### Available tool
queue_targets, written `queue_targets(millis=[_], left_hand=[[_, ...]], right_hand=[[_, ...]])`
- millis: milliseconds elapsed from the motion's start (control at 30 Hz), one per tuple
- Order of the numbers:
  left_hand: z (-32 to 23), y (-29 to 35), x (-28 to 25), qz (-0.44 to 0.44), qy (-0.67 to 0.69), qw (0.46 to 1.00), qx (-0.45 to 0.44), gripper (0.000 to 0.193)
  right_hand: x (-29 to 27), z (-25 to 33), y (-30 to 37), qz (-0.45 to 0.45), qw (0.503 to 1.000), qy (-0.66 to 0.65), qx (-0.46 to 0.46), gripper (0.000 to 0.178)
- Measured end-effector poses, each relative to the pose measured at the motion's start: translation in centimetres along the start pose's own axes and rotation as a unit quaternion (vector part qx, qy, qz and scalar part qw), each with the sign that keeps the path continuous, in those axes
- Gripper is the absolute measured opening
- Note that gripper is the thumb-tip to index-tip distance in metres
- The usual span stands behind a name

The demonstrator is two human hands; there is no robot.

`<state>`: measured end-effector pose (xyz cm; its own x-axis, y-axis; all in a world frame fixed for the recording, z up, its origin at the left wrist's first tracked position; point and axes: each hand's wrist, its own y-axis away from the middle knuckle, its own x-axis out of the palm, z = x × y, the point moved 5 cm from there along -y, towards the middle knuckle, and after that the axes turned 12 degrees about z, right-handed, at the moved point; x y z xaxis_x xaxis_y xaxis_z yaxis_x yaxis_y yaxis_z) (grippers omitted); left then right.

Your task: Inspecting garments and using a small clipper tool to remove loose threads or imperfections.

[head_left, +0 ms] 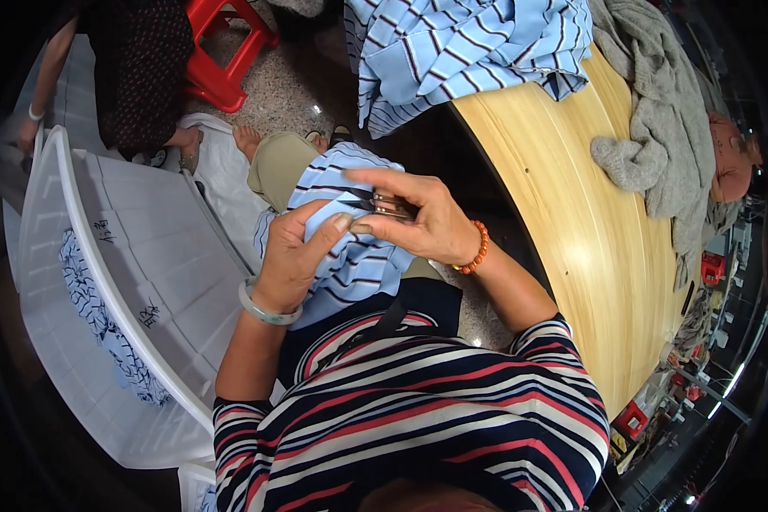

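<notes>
Over my lap lies a light blue garment (363, 271) with dark and white stripes. Pinched between the thumb and fingers of my left hand (294, 252) is a fold of this cloth. Thread snips (390, 206) with dark pointed blades and a metal body sit in my right hand (431, 218), the thumb below and the fingers above. The blades point left, close over the cloth beside my left thumb. My right fingertips are slightly blurred. Whether the blades touch the fabric or a thread, I cannot tell.
A wooden table (563, 213) on the right bears a heap of striped blue garments (478, 51) and a grey knitted garment (648, 119). Left of me stands a white plastic bin (171, 247); blue patterned cloth (111, 328) shows through its side. Beyond are a red stool (222, 60) and another person (141, 77).
</notes>
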<state>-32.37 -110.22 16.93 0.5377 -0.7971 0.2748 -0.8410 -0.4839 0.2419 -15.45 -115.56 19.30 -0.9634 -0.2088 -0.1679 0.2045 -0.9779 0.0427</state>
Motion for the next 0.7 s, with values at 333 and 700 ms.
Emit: queue_targets(millis=[333, 700], left_hand=[[-0.6, 3.2, -2.0, -0.063, 0.059, 0.996, -0.007, 0.028], [-0.7, 2.3, -1.3, -0.07, 0.219, 0.973, 0.004, 0.028]], right_hand=[[-1.1, -0.6, -1.0, -0.058, 0.998, 0.004, -0.012, 0.014], [0.2, 1.3, -0.3, -0.063, 0.982, 0.154, -0.094, 0.041]])
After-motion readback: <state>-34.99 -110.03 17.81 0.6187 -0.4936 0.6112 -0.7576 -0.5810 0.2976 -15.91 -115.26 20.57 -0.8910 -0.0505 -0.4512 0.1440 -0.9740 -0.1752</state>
